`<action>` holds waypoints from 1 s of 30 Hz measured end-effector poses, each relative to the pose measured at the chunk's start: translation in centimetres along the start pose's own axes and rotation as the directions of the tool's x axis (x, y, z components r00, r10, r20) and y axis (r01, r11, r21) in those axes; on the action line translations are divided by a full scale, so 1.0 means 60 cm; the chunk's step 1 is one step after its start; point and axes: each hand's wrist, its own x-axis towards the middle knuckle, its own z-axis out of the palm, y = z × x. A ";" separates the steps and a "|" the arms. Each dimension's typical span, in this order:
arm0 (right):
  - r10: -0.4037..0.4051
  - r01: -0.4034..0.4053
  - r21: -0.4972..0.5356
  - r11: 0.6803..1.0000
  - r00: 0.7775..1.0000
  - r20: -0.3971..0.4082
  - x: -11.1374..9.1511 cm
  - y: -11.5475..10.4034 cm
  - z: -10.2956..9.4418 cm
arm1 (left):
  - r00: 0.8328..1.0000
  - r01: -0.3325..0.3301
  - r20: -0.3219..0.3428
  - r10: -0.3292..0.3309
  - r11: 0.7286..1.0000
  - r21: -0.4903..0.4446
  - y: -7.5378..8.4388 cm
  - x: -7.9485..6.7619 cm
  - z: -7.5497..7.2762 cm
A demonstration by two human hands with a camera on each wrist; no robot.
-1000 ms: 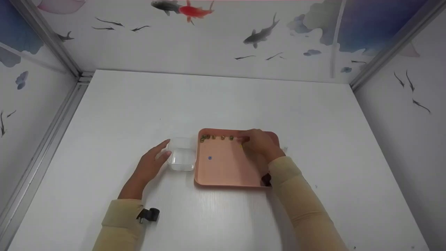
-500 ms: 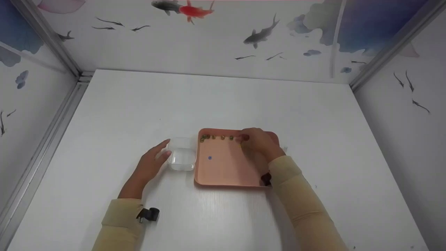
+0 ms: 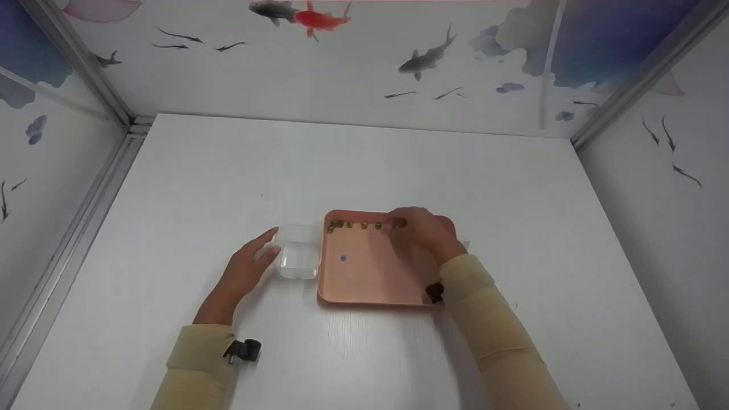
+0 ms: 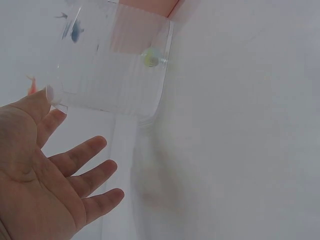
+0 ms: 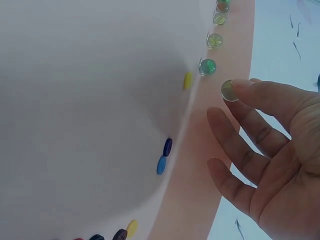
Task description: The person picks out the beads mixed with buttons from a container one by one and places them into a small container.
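In the head view my right hand (image 3: 418, 228) is over the far right part of the salmon-pink tray (image 3: 364, 285). The right wrist view shows a clear marble (image 5: 229, 91) pinched between its thumb and index finger; the other fingers are spread. Just beyond, a green marble (image 5: 207, 67) and several clear ones line the tray's far edge. On the left, my left hand (image 3: 245, 265) touches the near side of a clear plastic box (image 3: 299, 259) with thumb and index finger. Its other fingers (image 4: 92, 177) extend loosely away from the box (image 4: 110, 85).
Buttons lie in the tray: a yellow one (image 5: 187, 80), a purple one (image 5: 168, 147), a blue one (image 5: 161, 165) and several more at its near side. Another blue button (image 3: 343, 258) sits left of centre. The tray stands against the box on a white table (image 3: 364, 165) enclosed by printed panels.
My right hand has shifted slightly toward the tray's far edge, and a yellow spot under its fingers is now covered. My left hand and the box stay in place.
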 end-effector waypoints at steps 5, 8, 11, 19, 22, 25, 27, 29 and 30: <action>-0.008 0.008 -0.043 0.999 1.000 0.002 -0.001 -0.011 -0.002 | 1.000 0.005 -0.008 -0.005 1.000 0.005 -0.001 0.000 0.002; -0.032 0.031 -0.050 0.998 0.999 -0.003 0.000 -0.015 -0.002 | 1.000 0.001 -0.011 -0.001 1.000 0.006 -0.001 0.000 0.003; -0.064 0.063 -0.041 0.997 0.998 -0.014 0.000 -0.017 -0.003 | 1.000 0.005 -0.010 -0.005 1.000 0.006 -0.001 0.001 0.004; -0.054 0.053 -0.050 0.997 0.999 -0.007 -0.004 -0.029 -0.007 | 1.000 0.017 -0.004 -0.017 1.000 -0.009 0.000 0.002 0.002; -0.066 0.066 -0.025 0.998 0.998 -0.006 -0.004 -0.032 -0.006 | 1.000 0.019 -0.004 -0.019 1.000 -0.009 0.001 0.001 0.001; -0.078 0.077 -0.011 0.997 0.997 -0.021 -0.005 -0.036 -0.005 | 1.000 0.018 -0.005 -0.018 1.000 -0.004 0.002 0.001 0.001; -0.082 0.082 -0.010 0.997 0.996 -0.030 -0.005 -0.039 -0.005 | 1.000 0.015 -0.006 -0.015 1.000 -0.003 0.002 0.001 0.001; -0.078 0.078 -0.006 0.997 0.996 -0.038 -0.006 -0.042 -0.005 | 1.000 0.014 -0.006 -0.014 1.000 -0.002 0.003 0.001 0.001; -0.075 0.075 -0.003 0.997 0.996 -0.042 -0.006 -0.044 -0.005 | 1.000 0.013 -0.006 -0.013 1.000 -0.002 0.002 0.001 0.001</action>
